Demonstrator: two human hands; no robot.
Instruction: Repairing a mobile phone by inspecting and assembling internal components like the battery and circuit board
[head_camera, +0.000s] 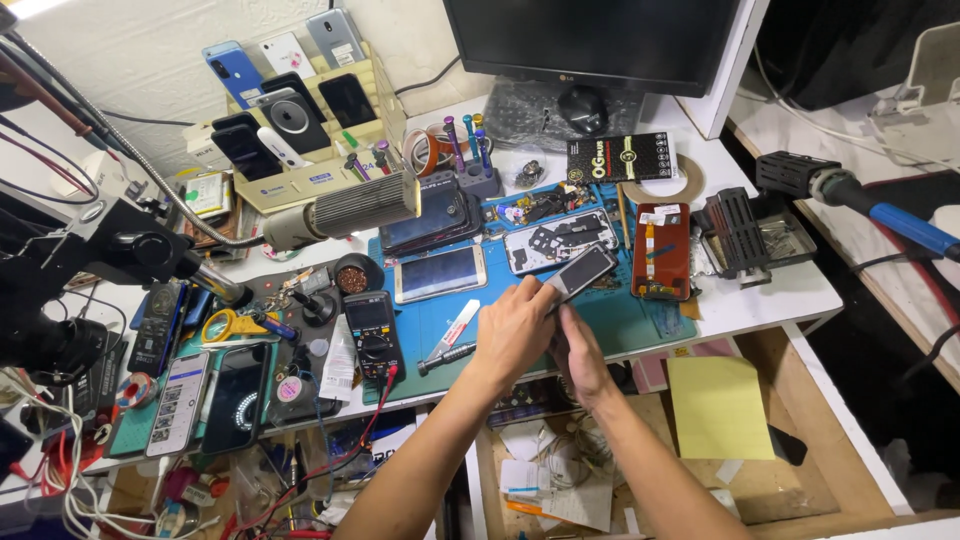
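Left hand: the left hand (512, 330) sits near the middle of the bench, fingers curled round the lower end of a slim dark phone (580, 271), gripping it from above.
Right hand: the right hand (580, 358) comes up from 6 o'clock, just under the left, fingers closed in a pinch against the phone's lower edge; exactly what the fingertips press on I cannot tell, the left hand covers it.
Phone: held tilted, its free end pointing to 1 o'clock, lifted just over the blue work mat (620, 325).
Done so far: judging by the bench, teardown work is well under way. An opened phone body (560, 243) lies bare at 12 o'clock of the hands, and a red phone back (661, 251) lies at 2 o'clock.
Left to do: the held phone looks whole from here, no gap or lifted panel that I can make out.
Nearby: a light-screened phone (441, 272) lies flat at 10 o'clock, a multimeter (372, 333) at 9 o'clock, a white tube (455, 328) just beside the left wrist.
Further out: a yellow pad (718, 406) in the open drawer at 4 o'clock.
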